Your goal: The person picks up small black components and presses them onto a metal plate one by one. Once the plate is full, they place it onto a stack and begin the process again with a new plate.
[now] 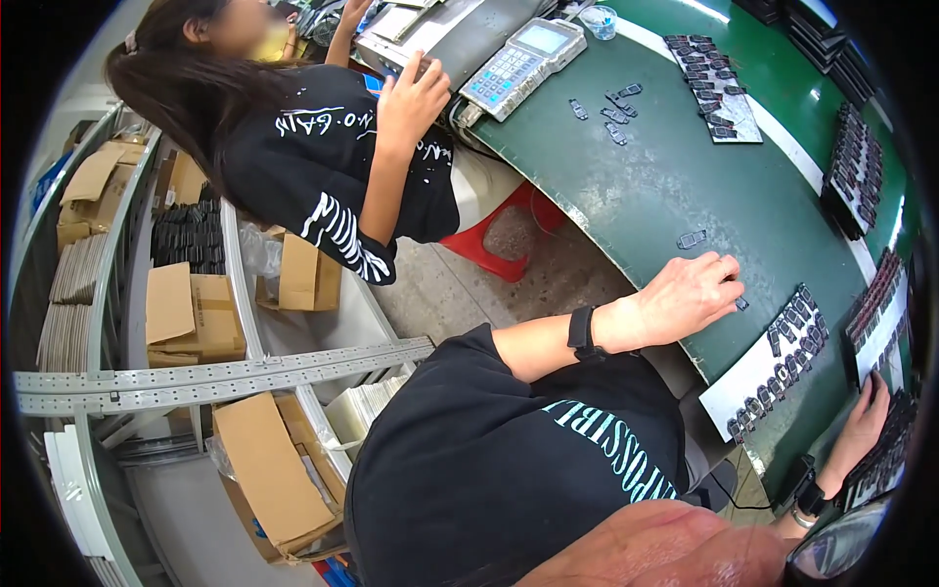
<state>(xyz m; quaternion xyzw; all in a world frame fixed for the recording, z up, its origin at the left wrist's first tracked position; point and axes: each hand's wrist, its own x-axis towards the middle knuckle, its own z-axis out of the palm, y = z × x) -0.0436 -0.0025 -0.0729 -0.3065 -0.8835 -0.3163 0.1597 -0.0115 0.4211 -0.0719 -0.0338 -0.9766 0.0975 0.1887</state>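
My left hand (685,301) is over the front edge of the green table (626,186), fingers curled. A small black watch-shaped device (741,304) shows at its fingertips. Just beyond that hand, a similar dark device (692,239) lies alone on the table. To its right sits a white board (722,400) with rows of the same black devices (782,372). My right hand (863,423) is farther right, its fingers extended and touching the near edge of another white board (880,338) that carries dark devices. What lies under its palm is hidden.
Several loose devices (616,112) lie farther left on the table. Two more loaded boards, one white (736,119) and one dark (851,176), stand along the far side. A grey keypad machine (518,67) is near a co-worker in black (323,157). Shelving with cardboard boxes (274,470) fills the left.
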